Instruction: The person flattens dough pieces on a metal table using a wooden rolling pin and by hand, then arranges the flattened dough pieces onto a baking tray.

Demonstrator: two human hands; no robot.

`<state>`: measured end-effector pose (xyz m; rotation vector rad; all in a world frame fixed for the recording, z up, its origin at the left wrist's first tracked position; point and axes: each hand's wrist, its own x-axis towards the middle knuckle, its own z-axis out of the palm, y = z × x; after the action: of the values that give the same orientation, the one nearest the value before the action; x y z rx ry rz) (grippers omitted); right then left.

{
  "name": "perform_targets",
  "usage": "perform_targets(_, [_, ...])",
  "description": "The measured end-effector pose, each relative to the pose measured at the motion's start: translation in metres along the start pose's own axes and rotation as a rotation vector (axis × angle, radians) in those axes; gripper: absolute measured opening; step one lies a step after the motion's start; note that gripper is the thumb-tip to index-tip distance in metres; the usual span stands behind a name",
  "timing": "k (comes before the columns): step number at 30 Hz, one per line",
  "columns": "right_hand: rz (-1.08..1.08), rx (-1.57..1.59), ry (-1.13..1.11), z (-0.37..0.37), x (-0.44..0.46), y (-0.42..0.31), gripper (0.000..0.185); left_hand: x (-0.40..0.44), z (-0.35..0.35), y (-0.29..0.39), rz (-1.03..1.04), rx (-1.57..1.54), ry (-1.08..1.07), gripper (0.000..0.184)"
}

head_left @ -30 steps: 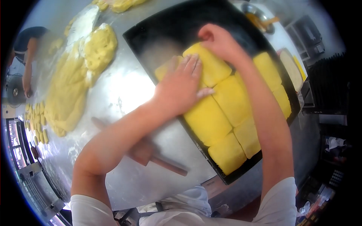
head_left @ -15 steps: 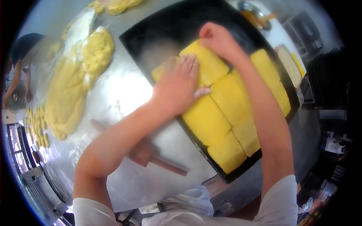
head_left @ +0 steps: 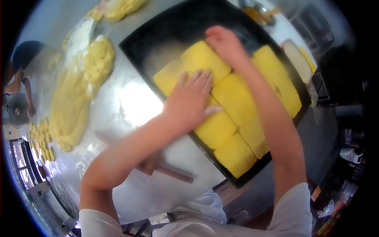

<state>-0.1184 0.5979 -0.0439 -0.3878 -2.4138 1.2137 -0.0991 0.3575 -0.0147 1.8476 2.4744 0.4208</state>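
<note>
Flat rectangular pieces of yellow dough (head_left: 237,100) lie side by side in a black baking tray (head_left: 173,27). My left hand (head_left: 189,96) rests on them palm down, its fingers stretched out across the seam below the upper piece (head_left: 205,58). At the far edge of that upper piece is my right hand (head_left: 224,44), with curled fingers. Whether the dough's edge or something small is between those fingers is hidden. Under my left forearm, a wooden rolling pin (head_left: 173,173) lies partly covered on the metal table (head_left: 130,197).
A large mass of yellow dough (head_left: 71,106) with floury patches lies on the left. Small dough pieces (head_left: 41,138) sit beyond it, near another person (head_left: 27,59). A metal bowl (head_left: 256,12) with a brush-like tool stands past the tray's far right corner.
My left hand has slid slightly down and right over the dough, uncovering more of the left piece. My right hand stays by the upper piece's far edge. The view has shifted a little.
</note>
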Motion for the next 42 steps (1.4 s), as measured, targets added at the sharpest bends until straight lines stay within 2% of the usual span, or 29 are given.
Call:
perform_targets(2, [-0.057, 0.008, -0.043, 0.002, -0.002, 0.002, 0.022, 0.002, -0.004, 0.002, -0.017, -0.011, -0.023, 0.079])
perform_targets(5, [0.006, -0.178, 0.053, -0.007, -0.006, -0.011, 0.023, -0.001, -0.002, 0.000, 0.003, 0.014, -0.016, 0.077])
perform_targets(8, [0.101, -0.482, 0.034, -0.022, -0.014, -0.013, 0.026, -0.004, -0.005, 0.002, -0.011, 0.049, -0.025, 0.075])
perform_targets(11, [0.098, -0.535, -0.092, -0.037, -0.033, -0.018, 0.028, -0.008, 0.000, 0.006, -0.007, 0.084, -0.003, 0.075])
perform_targets(14, [0.093, -0.559, -0.187, -0.040, -0.043, -0.029, 0.028, -0.007, -0.002, 0.006, -0.048, 0.114, -0.086, 0.079])
perform_targets(17, [0.069, -0.580, -0.112, -0.043, -0.042, -0.035, 0.030, -0.007, -0.007, 0.006, -0.056, 0.084, -0.105, 0.079])
perform_targets(20, [0.134, -0.515, -0.170, -0.040, -0.044, -0.031, 0.032, -0.009, 0.001, 0.001, -0.026, 0.005, 0.001, 0.074])
perform_targets(23, [0.050, -0.546, -0.134, -0.041, -0.050, -0.027, 0.034, -0.010, 0.003, 0.001, -0.006, -0.020, 0.022, 0.071])
perform_targets(26, [0.092, -0.526, -0.058, -0.054, -0.054, -0.045, 0.032, -0.017, -0.012, 0.011, -0.051, -0.055, 0.045, 0.065])
perform_targets(29, [0.149, -0.117, -0.083, -0.060, -0.064, -0.052, 0.030, -0.045, -0.045, 0.030, -0.094, -0.139, 0.106, 0.062])
perform_targets(32, [0.371, 0.325, -0.143, -0.063, -0.083, -0.093, 0.028, -0.103, -0.066, 0.051, -0.145, -0.238, 0.162, 0.060])
perform_targets(35, [0.530, 0.634, -0.182, -0.029, -0.092, -0.066, 0.028, -0.170, -0.069, 0.074, -0.255, -0.324, 0.204, 0.055])
perform_targets(36, [0.461, 0.448, -0.241, -0.027, -0.096, -0.064, 0.033, -0.191, -0.072, 0.081, -0.291, -0.339, 0.206, 0.054])
perform_targets(38, [0.409, 0.461, -0.050, -0.039, -0.102, -0.099, 0.034, -0.232, -0.076, 0.094, -0.377, -0.368, 0.220, 0.052])
perform_targets(41, [0.317, 0.636, 0.101, -0.053, -0.106, -0.135, 0.030, -0.299, -0.072, 0.111, -0.578, -0.362, 0.287, 0.050])
perform_targets(42, [0.273, 0.683, 0.112, -0.056, -0.113, -0.143, 0.028, -0.322, -0.068, 0.108, -0.565, -0.348, 0.283, 0.054])
